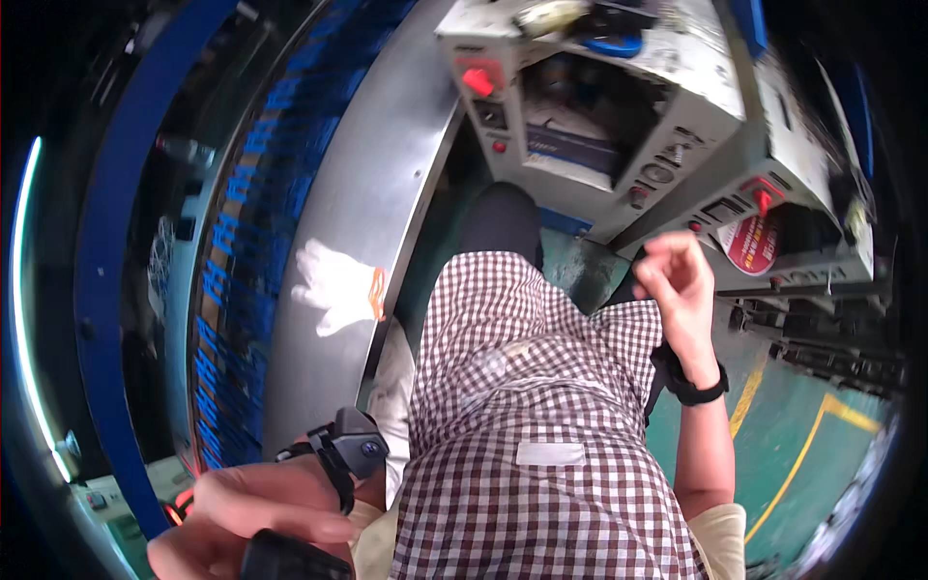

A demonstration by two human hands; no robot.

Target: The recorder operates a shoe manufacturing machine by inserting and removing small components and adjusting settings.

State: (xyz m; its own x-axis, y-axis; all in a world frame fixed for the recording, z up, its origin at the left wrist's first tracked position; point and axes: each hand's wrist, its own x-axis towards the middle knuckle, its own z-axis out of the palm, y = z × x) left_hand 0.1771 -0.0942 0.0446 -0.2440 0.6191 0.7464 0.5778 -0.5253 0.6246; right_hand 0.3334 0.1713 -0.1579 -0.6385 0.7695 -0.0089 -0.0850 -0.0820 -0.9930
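My left hand [227,517] is raised close at the lower left, its fingers bent round. A black object [290,558] shows just under those fingers, cut off by the lower edge; I cannot make out what it is. A small black camera [360,448] is strapped at my left wrist. On the right, my right hand [684,290] hangs over the edge of a checked apron [522,406], fingers loosely curled, thumb apart from them and nothing visible in it. A black band [698,390] circles that wrist. A white glove [333,287] with an orange cuff lies on the metal bench [362,164].
Ahead stands a pale machine cabinet [580,198] with a red switch [478,81] and an open compartment. A second cabinet [720,227] stands to its right. Blue slatted parts [246,261] line the bench's left side. Yellow lines [788,474] mark the green floor.
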